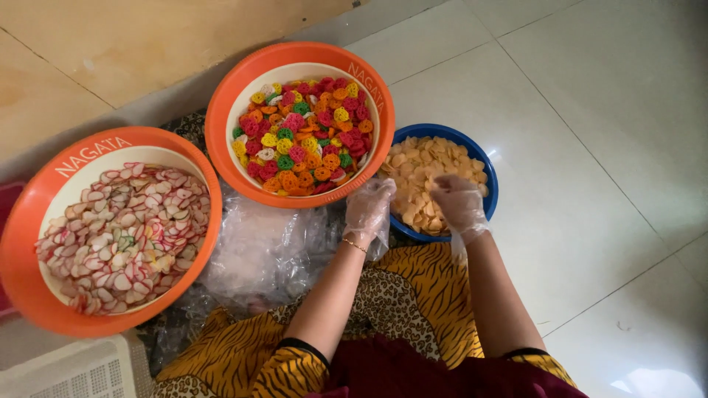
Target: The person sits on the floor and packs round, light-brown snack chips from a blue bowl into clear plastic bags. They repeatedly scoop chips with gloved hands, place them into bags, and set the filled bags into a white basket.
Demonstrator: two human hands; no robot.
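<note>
Blue round plastic basin (483,171), on pale tiled floor (590,133), filled with pale yellow flat crackers (420,173).
Right hand (459,203) in thin clear plastic glove, fingers curled down into the crackers at near rim; whether any gripped, cannot tell.
Left hand (369,208), likewise gloved, thin gold bracelet (354,245) at wrist, fingers loosely bent at basin's left edge, nothing clearly held.
Orange round basin of multicoloured flower-shaped crackers (302,136), touching blue basin.
Orange round basin of pink-edged white crackers (122,232), far left.
Heap of clear plastic bags (265,254) between basins and knees.
White perforated plastic crate (66,372), bottom left.
</note>
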